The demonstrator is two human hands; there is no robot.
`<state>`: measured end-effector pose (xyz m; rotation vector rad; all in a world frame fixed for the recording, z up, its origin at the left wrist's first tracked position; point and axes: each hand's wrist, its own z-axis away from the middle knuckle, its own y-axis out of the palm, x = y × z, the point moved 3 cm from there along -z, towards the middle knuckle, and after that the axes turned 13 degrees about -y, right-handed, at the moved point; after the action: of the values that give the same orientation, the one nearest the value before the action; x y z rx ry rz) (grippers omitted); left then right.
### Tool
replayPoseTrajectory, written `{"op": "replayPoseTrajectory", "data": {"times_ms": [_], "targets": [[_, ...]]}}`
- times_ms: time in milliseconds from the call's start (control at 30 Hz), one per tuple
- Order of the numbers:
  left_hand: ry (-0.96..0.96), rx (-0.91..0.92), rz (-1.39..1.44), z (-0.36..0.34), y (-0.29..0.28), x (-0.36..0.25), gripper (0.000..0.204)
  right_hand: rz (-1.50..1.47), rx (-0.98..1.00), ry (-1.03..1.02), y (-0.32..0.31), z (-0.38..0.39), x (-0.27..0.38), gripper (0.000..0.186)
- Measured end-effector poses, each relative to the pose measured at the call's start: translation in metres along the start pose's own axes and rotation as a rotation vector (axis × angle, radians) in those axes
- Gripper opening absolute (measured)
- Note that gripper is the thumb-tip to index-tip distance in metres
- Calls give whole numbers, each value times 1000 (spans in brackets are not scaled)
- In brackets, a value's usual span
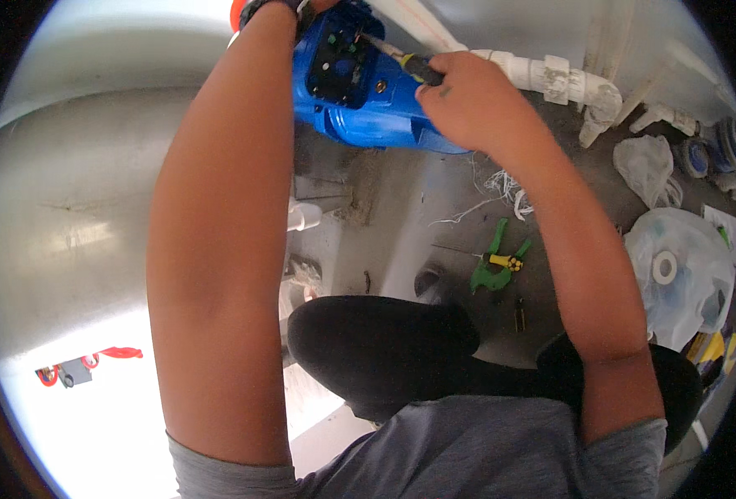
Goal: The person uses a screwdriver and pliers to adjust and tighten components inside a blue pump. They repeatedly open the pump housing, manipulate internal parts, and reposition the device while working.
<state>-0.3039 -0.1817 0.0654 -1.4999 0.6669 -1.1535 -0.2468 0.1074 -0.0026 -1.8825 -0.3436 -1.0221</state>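
My right hand (459, 96) is closed on a yellow-and-black handled tool (413, 66). Its slim metal tip reaches into an open black terminal box (340, 62) on a blue pump-like unit (374, 125). My left hand (322, 5) is at the top of the head view, beside that unit, mostly cut off, with a dark band on the wrist. What its fingers do is hidden.
White pipes (555, 79) run behind the unit. On the floor lie a loose white strand bundle (505, 187), a green tool (491, 273), a yellow-handled tool (505, 261), small pliers (519, 316) and plastic bags (680, 291). A curved metal wall (64, 195) stands left.
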Motion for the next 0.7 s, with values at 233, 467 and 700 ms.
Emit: {"op": "replayPoseTrajectory", "data": {"times_ms": [233, 467, 700], "targets": [[43, 51, 79, 3, -1, -3, 33, -321, -42, 113, 12, 3, 5, 38], [-88, 240, 270, 11, -9, -15, 29, -400, -36, 115, 12, 5, -1, 34], [-287, 335, 420, 14, -6, -14, 31, -340, -12, 127, 2, 5, -5, 31]]}}
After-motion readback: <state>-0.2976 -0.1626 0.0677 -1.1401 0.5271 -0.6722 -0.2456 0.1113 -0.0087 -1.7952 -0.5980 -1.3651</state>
